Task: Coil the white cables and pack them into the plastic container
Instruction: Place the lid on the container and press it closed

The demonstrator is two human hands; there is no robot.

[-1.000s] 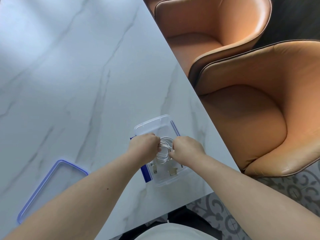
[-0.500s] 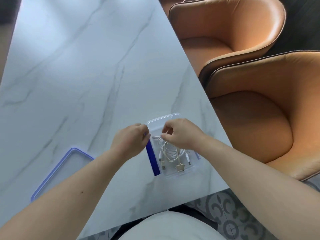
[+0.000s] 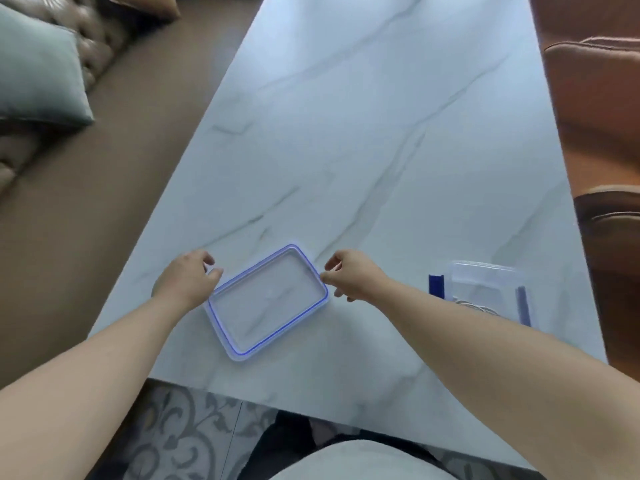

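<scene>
The clear plastic container (image 3: 485, 277) with blue latches stands on the marble table at the right, partly hidden behind my right forearm. A bit of the coiled white cables (image 3: 479, 308) shows inside it. The container's lid (image 3: 284, 327), clear with a blue seal, lies flat on the table in the middle. My left hand (image 3: 187, 278) is at the lid's far-left corner, fingers spread and holding nothing. My right hand (image 3: 349, 275) is at the lid's right corner, its fingertips touching the rim.
The white marble table (image 3: 346, 150) stretches away from me; its near edge lies just below the lid. Orange leather chairs (image 3: 595, 98) line the right side. A sofa with a grey cushion (image 3: 38, 74) stands off to the left, across brown floor.
Both hands have left the container and the cables inside it and moved left to the lid. The view has swung left, so the container now sits at the right.
</scene>
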